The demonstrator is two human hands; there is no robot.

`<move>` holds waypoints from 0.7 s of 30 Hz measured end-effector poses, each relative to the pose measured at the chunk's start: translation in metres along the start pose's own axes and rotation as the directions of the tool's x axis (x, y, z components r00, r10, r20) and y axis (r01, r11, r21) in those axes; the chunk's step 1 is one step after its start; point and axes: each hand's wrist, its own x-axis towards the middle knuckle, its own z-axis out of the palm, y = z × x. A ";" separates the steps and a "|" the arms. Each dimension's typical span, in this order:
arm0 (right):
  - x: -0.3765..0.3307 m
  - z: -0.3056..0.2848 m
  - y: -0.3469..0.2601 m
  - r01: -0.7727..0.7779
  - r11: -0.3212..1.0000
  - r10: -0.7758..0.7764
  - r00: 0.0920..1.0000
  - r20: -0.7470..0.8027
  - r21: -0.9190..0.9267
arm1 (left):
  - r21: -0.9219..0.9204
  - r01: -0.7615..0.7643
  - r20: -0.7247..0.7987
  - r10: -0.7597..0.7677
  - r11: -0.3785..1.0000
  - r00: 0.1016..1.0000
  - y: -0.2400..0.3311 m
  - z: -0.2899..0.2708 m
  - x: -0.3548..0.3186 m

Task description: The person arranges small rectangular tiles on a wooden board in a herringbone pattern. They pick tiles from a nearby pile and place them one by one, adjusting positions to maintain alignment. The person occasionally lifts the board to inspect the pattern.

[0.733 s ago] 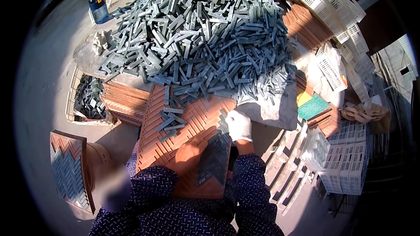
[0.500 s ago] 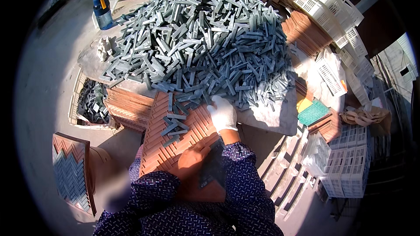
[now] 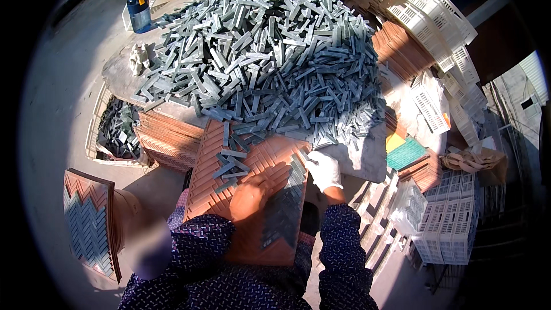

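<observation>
A terracotta-coloured mould board with herringbone grooves lies tilted in front of me. Dark grey stone strips fill its right side. Several loose strips lie on its upper left. My bare left hand rests on the middle of the board with its fingers curled; whatever they hold is hidden. At the board's upper right edge, my white-gloved right hand has its fingertips pinched on a grey stone strip, partly covered by the glove. Beyond the board rises a large heap of stone strips.
Stacked brown boards and a crate of dark pieces stand left. A filled board sits lower left. A blue bottle is far left. White crates and a slatted pallet are right.
My right hand has moved from the near edge of the heap right and toward me, to the board's right edge. My left hand stays on the board, its fingers now more curled.
</observation>
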 end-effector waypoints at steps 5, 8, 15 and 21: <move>-0.014 0.006 0.001 0.040 0.999 -0.039 0.997 -0.070 0.021 | 0.101 -0.122 -0.070 0.129 0.987 0.989 -0.029 -0.011 0.034; -0.016 0.010 0.000 0.053 0.998 -0.051 0.991 -0.122 0.015 | 0.197 -0.130 -0.193 0.168 0.972 0.967 -0.033 -0.027 0.070; -0.017 0.015 -0.009 0.030 0.999 -0.027 0.992 -0.123 0.025 | 0.347 -0.106 -0.072 0.139 0.932 0.988 -0.055 -0.038 0.105; -0.021 0.004 -0.012 0.024 1.000 -0.021 0.990 -0.139 0.019 | 0.258 -0.159 -0.092 0.188 0.953 0.978 -0.022 -0.035 0.098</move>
